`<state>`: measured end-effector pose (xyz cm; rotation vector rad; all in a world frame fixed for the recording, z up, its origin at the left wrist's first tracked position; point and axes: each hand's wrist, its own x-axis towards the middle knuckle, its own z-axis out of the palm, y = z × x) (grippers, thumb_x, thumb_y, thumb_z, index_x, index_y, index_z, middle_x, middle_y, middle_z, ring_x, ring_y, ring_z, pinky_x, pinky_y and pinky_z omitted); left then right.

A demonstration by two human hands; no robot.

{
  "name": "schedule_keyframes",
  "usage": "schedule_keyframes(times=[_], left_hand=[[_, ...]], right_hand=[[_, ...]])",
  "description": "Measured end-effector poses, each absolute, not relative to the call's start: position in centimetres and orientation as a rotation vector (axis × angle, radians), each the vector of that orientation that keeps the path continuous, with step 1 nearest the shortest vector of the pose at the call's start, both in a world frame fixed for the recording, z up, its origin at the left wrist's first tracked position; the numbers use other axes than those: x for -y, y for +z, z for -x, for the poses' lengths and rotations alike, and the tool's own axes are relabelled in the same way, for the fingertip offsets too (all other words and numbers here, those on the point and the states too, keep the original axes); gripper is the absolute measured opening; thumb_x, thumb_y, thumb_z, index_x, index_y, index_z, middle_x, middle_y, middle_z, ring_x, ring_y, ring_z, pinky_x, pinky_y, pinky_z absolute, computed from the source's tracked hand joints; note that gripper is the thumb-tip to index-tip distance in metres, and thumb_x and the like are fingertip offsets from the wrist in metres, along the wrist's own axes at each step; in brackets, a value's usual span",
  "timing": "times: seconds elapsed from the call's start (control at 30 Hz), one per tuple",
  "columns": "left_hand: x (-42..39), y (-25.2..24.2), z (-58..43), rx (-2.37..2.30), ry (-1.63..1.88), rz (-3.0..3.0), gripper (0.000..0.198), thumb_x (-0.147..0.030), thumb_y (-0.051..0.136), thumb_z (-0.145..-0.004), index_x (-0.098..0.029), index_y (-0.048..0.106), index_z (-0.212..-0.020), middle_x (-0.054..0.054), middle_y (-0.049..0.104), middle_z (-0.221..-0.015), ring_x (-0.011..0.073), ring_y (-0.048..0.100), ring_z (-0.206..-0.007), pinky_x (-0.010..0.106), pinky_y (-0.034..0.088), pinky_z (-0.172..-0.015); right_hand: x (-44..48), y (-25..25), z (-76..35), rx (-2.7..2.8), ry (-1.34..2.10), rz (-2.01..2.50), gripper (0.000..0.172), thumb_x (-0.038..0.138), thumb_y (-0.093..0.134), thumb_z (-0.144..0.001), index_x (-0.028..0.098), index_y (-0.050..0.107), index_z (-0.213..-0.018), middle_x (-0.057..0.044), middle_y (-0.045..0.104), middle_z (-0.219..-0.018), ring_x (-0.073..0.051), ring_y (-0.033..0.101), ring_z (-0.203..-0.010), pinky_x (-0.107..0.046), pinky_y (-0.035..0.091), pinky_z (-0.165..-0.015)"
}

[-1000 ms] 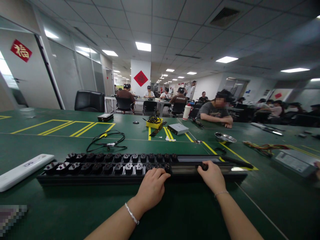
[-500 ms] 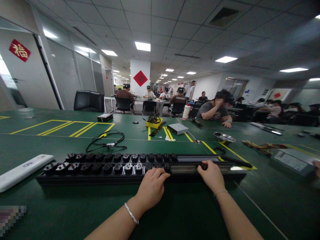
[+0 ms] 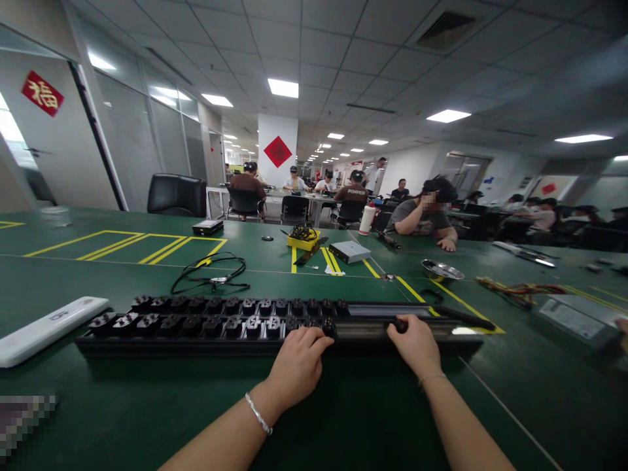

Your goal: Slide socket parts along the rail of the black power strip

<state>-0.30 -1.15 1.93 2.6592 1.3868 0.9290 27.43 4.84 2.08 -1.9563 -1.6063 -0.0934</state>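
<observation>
A long black rail (image 3: 206, 343) lies across the green table in front of me, with two rows of several small black modules (image 3: 216, 315) set in it from the left to the middle. My left hand (image 3: 298, 367) rests palm down on the rail's near edge, fingers curled over the last modules in the near row. My right hand (image 3: 417, 347) is closed on a small black module (image 3: 400, 324) on the bare right stretch of the rail.
A white flat device (image 3: 49, 322) lies at the left. Behind the rail are a coiled black cable (image 3: 210, 275), a yellow tray of wires (image 3: 303, 239), a grey box (image 3: 349, 251) and a metal dish (image 3: 441, 269). A seated person (image 3: 424, 216) leans on the table.
Both hands stay where they were on the rail. The camera tilts down a little, so the whole scene sits slightly higher in the picture.
</observation>
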Motion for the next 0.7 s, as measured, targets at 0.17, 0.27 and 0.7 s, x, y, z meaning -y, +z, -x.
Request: schedule_keyframes(times=[0.17,0.27,0.7], left_hand=[[1.18,1.87,0.28,-1.372,0.952,-2.625,0.042,-0.006,0.042,-0.078,-0.025,0.052,-0.113,0.003,0.054,-0.109,0.0184,0.047,-0.096,0.037,0.041,-0.085],[1.19,1.85,0.28,-1.370,0.944,-2.623,0.043,-0.005,0.042,-0.077,-0.025,0.052,-0.113,0.003,0.054,-0.110,0.0186,0.046,-0.097,0.038,0.041,-0.086],[1.16,1.86,0.35,-1.367,0.923,-2.639,0.042,-0.006,0.044,-0.076,-0.025,0.051,-0.113,0.003,0.054,-0.109,0.0188,0.047,-0.096,0.037,0.041,-0.085]], right_hand=[[-4.90,2.04,-27.39,1.618,-0.142,1.945,0.028,0.037,0.049,-0.071,0.016,0.057,-0.088,-0.011,0.063,-0.091,-0.024,0.055,-0.090,-0.033,0.040,-0.078],[-4.84,2.08,-27.28,1.613,-0.173,1.960,0.028,0.037,0.049,-0.071,0.016,0.057,-0.089,-0.011,0.063,-0.092,-0.025,0.055,-0.090,-0.034,0.040,-0.079],[-4.90,1.75,-27.35,1.631,-0.306,1.974,0.027,0.038,0.049,-0.071,0.017,0.057,-0.085,-0.009,0.063,-0.088,-0.025,0.056,-0.089,-0.040,0.033,-0.089]])
